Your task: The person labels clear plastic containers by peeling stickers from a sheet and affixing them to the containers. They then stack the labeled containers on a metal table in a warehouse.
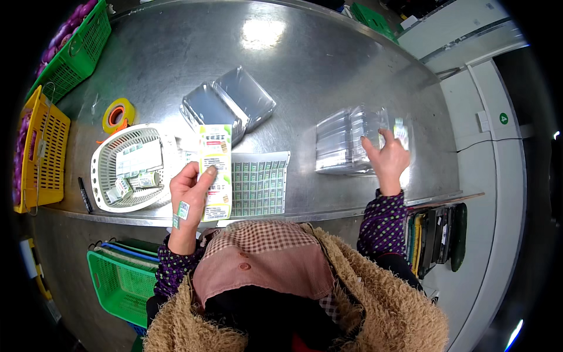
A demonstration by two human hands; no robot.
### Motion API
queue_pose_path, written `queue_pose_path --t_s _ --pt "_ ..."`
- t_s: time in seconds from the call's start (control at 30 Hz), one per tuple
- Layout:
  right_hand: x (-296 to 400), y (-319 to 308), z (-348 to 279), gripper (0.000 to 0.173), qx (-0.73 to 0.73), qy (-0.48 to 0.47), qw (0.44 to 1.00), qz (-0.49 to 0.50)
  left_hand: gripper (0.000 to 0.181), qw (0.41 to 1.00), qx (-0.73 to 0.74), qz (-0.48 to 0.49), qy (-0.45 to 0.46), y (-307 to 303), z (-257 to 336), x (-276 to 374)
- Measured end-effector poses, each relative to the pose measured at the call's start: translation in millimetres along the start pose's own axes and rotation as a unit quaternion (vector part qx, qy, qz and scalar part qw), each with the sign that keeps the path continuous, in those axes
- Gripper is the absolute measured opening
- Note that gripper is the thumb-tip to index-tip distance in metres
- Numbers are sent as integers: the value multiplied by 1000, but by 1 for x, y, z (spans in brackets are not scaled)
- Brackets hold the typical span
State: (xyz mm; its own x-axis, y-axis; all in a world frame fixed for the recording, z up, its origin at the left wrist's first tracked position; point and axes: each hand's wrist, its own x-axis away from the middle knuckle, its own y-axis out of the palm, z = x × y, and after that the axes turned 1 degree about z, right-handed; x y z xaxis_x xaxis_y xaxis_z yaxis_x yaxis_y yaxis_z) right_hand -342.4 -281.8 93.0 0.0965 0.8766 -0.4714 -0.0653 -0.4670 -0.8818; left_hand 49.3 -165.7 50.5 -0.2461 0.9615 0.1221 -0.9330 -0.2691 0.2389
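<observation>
My left hand (191,191) grips an upright strip of printed labels (215,176), white with green and yellow, its thumb on the front. Two small stickers (183,210) cling to that wrist. Behind the strip lies a sheet of small green stickers (259,185). My right hand (389,154) is at the right side of a stack of clear plastic trays (341,141), thumb and index finger apart. A blurred label (401,132) shows beside its fingers; whether they touch it is unclear. Two more stacks of clear trays (226,99) sit farther back, left of centre.
On the metal table (316,57), a white plastic basket (99,189) contains label rolls. Yellow tape (105,116) and a black marker (84,195) lie nearby. Green (85,53) and yellow (53,163) crates of purple produce stand left. A green crate (121,281) is below the table edge.
</observation>
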Motion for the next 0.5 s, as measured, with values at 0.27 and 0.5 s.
queue_pose_path --t_s 0.27,0.5 --pt "15 5 -19 45 -223 -124 967 -14 13 995 -78 -56 -18 15 -11 1" --pt "30 -18 -189 26 -637 -180 669 -337 19 972 -199 -113 58 14 2 8"
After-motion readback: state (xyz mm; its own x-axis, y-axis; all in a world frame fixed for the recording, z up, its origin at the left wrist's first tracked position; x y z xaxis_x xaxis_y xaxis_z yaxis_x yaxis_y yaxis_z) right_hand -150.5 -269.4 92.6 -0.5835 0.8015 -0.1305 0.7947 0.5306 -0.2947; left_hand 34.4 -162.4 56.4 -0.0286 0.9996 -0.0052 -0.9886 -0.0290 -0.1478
